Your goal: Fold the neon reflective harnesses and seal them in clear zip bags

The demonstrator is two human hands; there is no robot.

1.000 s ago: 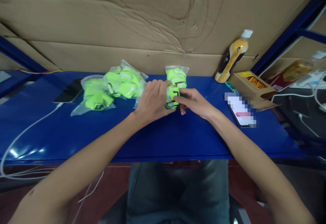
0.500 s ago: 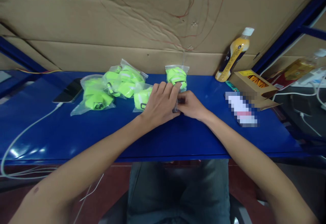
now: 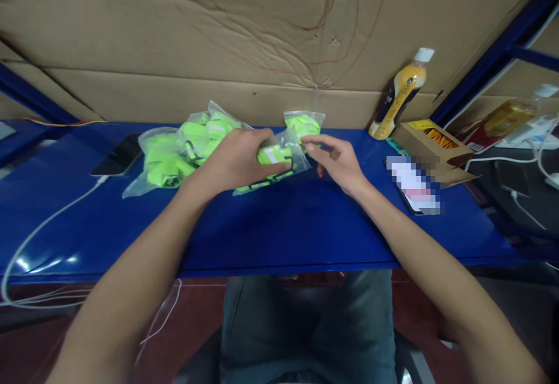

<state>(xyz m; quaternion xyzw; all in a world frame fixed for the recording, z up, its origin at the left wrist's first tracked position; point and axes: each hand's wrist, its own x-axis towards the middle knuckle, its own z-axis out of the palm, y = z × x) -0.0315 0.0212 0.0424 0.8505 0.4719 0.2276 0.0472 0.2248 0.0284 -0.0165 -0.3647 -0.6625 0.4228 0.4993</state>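
My left hand (image 3: 238, 157) is wrapped round a clear plastic bag (image 3: 273, 157) holding folded neon-green fabric with pale and dark strips. The bag tilts up to the right, just above the blue table. At its right edge, the thumb and index finger of my right hand (image 3: 338, 162) come together in a pinch on the plastic; the other fingers curl below. Behind the fingertips, another bag of green fabric (image 3: 302, 123) stands against the cardboard. To the left lie further bags, one with a loose green roll (image 3: 163, 162) and one partly behind my left hand (image 3: 209, 130).
A dark phone (image 3: 117, 155) on a white cable lies at the left of the blue table (image 3: 279, 232). On the right are a yellow drink bottle (image 3: 399, 95), an open cardboard box (image 3: 441, 145) and a blurred-out phone (image 3: 414, 189). Cardboard (image 3: 174, 34) lines the back.
My left hand has moved left and turned, bringing the held bag into view. My right hand has shifted slightly right and up, its fingers now at the bag's edge.
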